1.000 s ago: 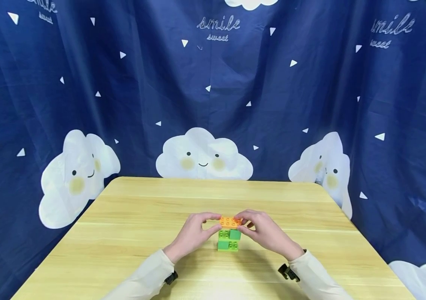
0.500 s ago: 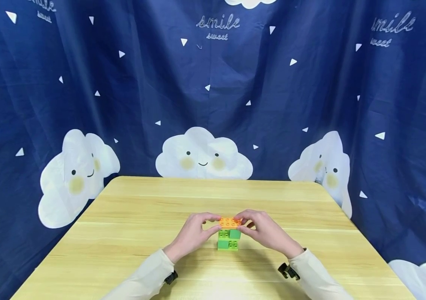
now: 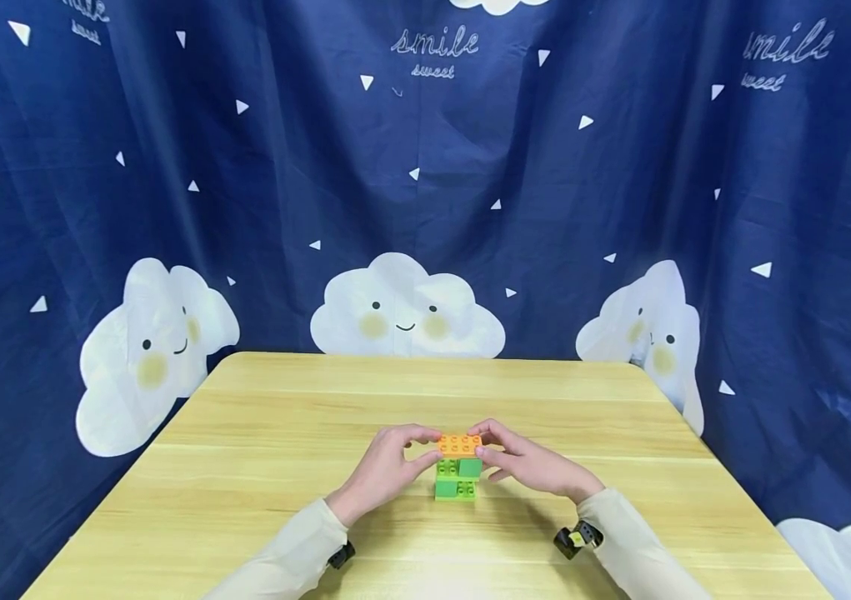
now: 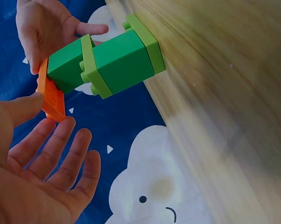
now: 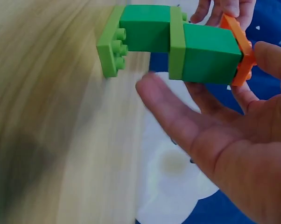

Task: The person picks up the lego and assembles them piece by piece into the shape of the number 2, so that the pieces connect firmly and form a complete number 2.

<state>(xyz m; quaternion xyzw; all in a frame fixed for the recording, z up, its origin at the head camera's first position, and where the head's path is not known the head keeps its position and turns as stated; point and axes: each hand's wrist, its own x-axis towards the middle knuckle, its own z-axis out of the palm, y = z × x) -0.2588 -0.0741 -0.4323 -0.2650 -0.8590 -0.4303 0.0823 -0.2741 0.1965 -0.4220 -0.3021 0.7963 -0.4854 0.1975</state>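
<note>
A small tower of toy building bricks stands upright on the table. On top is an orange studded brick plate (image 3: 459, 447), seated on a dark green block (image 5: 210, 53). Below come a light green plate (image 5: 176, 43), a second dark green block (image 4: 124, 58) offset to the other side, and a light green base plate (image 5: 110, 41). My left hand (image 3: 387, 462) pinches the orange plate's left end between thumb and index finger. At its right end, my right hand (image 3: 538, 467) pinches with thumb and index finger, its lower fingers stretched out beside the blocks.
The wooden table (image 3: 282, 400) bears the tower near its middle. Behind the table hangs a dark blue curtain (image 3: 425, 133) with white clouds and triangles. A black wrist camera (image 3: 578, 540) sits at the right sleeve, another black device (image 3: 341, 555) at the left.
My right hand has turned and flattened slightly, its lower fingers now spreading beside the tower. The left hand and the bricks look unmoved.
</note>
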